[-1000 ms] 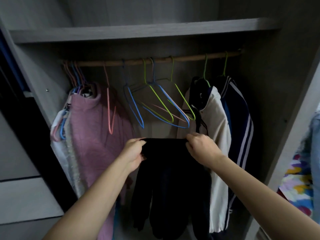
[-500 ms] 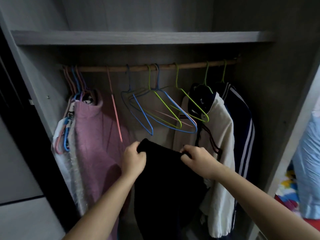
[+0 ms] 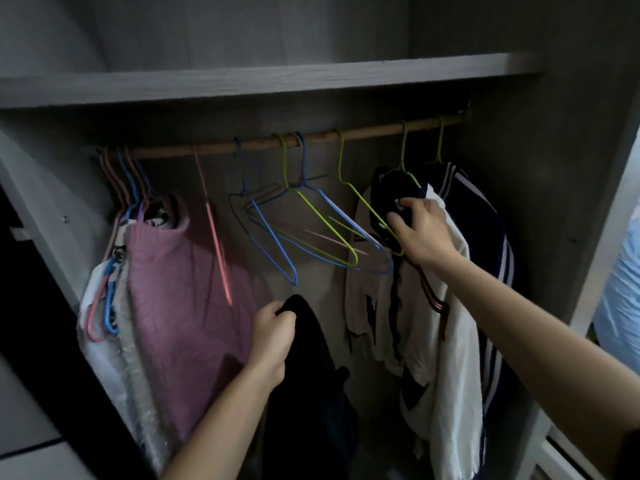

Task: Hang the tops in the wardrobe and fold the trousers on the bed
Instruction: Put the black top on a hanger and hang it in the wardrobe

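Left hand (image 3: 272, 336): fingers curled tight round a bunched upper edge of the black garment (image 3: 311, 393), back of the hand towards us. The garment hangs straight down from that grip, low in the wardrobe (image 3: 554, 202) opening, below the rail and not yet on a hanger. It sits between the pink jumper (image 3: 180, 289) on its left and the white garment (image 3: 453, 341) on its right. We cannot tell whether it touches either.

Right hand (image 3: 422, 230): raised, well apart from the left, fingers partly bent and spread. The fingertips meet a dark collar at the neck of the white garment, right beside the lower end of a green hanger (image 3: 367, 206). We cannot tell whether the hand pinches the collar, the hanger wire, or only touches them; the spot is dark and blurred.

Outward from the hands: a wooden rail (image 3: 363, 133) runs under a grey shelf (image 3: 277, 81). In the middle of the rail hang bare wire hangers, among them a blue hanger (image 3: 273, 240) and, left of it, a pink hanger (image 3: 216, 237) seen edge-on. At the far left a cluster of hooks carries the pink jumper and pale items behind it. At the far right, past the white garment, hangs a navy jacket (image 3: 485, 220) with white stripes. Light blue fabric (image 3: 623, 289) shows at the right edge, outside the wardrobe.
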Motion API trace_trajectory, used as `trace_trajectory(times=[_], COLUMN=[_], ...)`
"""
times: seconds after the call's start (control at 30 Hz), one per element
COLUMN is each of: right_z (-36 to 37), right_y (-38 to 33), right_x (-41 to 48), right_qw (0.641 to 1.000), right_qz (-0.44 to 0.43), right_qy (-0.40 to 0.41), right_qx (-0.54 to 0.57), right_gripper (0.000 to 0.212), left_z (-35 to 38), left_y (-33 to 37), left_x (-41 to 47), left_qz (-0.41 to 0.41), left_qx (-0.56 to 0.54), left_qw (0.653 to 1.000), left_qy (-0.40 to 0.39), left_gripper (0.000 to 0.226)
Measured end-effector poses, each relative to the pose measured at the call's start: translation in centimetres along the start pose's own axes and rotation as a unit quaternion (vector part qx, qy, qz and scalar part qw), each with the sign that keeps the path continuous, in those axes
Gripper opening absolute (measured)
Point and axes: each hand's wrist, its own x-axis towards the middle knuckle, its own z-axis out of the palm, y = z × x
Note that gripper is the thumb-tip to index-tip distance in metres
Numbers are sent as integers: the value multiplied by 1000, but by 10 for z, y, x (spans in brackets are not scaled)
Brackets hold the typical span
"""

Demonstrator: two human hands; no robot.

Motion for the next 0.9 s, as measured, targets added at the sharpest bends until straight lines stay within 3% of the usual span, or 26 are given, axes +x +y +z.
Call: trace_trajectory(times=[0.13,0.2,0.3,0.4,0.5,0.6,0.8,0.9], right_z=[20,31,38,35,37,48,61,50], right_y=[5,7,12,21,42,74,121,128], right_x=[45,54,61,58,38,4,-66,-102], right_qw=[979,978,989,982,965,960,956,958], right_qz=[87,38,-42,-55,-38,-23,69,68], right_qy=[-146,-173,-113,-79,-63,-53,-38,1], right_qx=[111,113,86,164,253,273,283,279], right_gripper=[69,50,33,28,22,22,29,37], left_z=[7,13,24,33,40,45,40,45], left_y=[2,2,2,0,-7,-16,-37,-49], left_x=[6,10,16,20,23,21,7,-1], left_qz=[14,8,-5,-15,-15,-10,-56,-59], left_qx=[63,76,70,67,86,112,179,159], left_qw=[998,997,997,997,995,993,973,978], left_qy=[10,18,30,38,40,27,-135,-120], left_gripper=[24,21,21,26,27,33,39,28])
